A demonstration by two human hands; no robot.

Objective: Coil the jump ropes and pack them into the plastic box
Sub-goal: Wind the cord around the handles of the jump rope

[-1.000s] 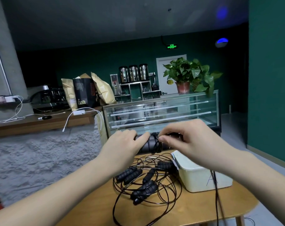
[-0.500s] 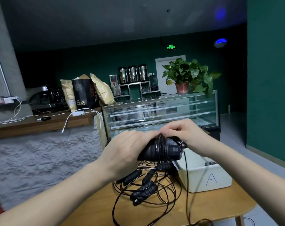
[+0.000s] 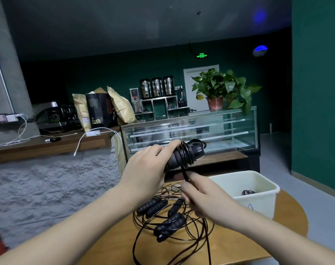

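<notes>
My left hand (image 3: 145,169) grips the black handles of a jump rope (image 3: 185,155), held up above the table with several turns of thin black cord wound round them. Below it, my right hand (image 3: 203,196) pinches the loose cord that runs down from the handles and off the table's front. More jump ropes (image 3: 163,220) lie in a loose tangle on the round wooden table (image 3: 230,243), their black ribbed handles side by side. A cream plastic box (image 3: 258,199) marked with a blue letter stands at the right, with something dark lying inside.
A glass display case (image 3: 191,131) stands just behind the table, with a potted plant (image 3: 220,90) on top. A rough grey counter wall (image 3: 48,184) runs along the left. The table edge falls away at the right, near the box.
My right hand has dropped from the top of the handles to below them, drawing the cord down. The left hand has held the handles and tilted them up to the right.
</notes>
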